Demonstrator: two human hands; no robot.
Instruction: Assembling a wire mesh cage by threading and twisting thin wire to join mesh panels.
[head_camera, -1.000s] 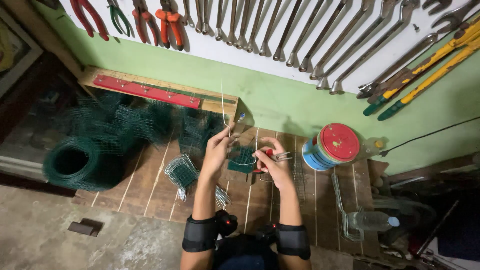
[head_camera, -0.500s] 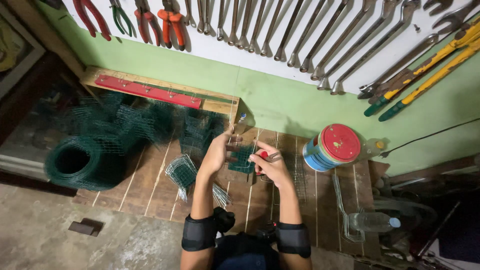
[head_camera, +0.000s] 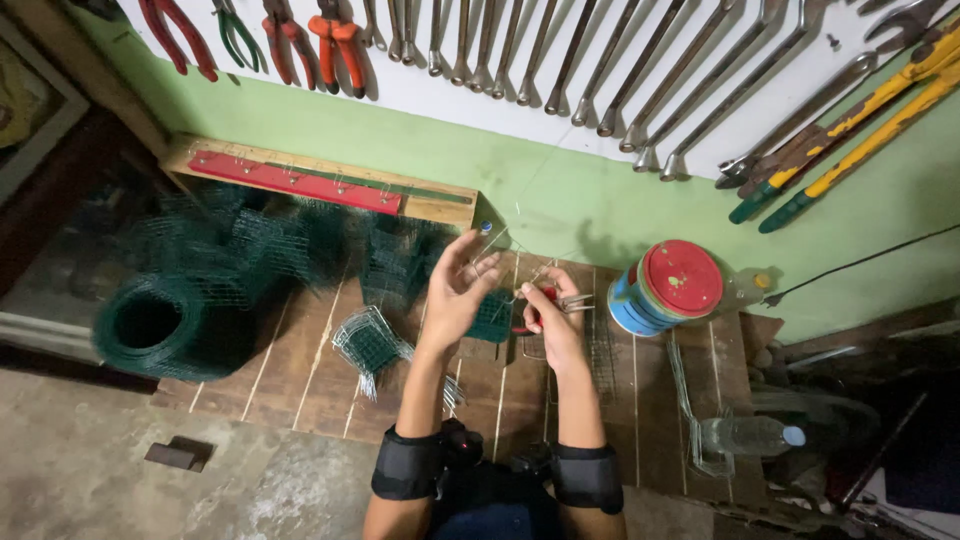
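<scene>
Your left hand (head_camera: 458, 285) is raised over the wooden bench (head_camera: 300, 370), palm turned toward you, fingers spread wide and curled a little, holding nothing you can make out; a thin wire (head_camera: 520, 205) rises just beside its fingertips, but whether they touch it cannot be told. Your right hand (head_camera: 548, 318) sits lower and to the right, fingers wrapped around red-handled pliers (head_camera: 545, 298) whose metal tip points right. Between and just below the two hands lies one small green mesh piece (head_camera: 492, 318), partly hidden by them. Both forearms reach forward from near the bottom edge, each with one black band (head_camera: 408, 465) at the elbow.

On the bench to the left you have one roll of green wire mesh (head_camera: 150, 325), a heap of bent green mesh (head_camera: 260, 245) behind it, and one small folded mesh piece (head_camera: 368, 342) near your left forearm. To the right stands one round tin with a red lid (head_camera: 670, 285); nearer, one clear plastic bottle (head_camera: 750, 436) lies on its side.
</scene>
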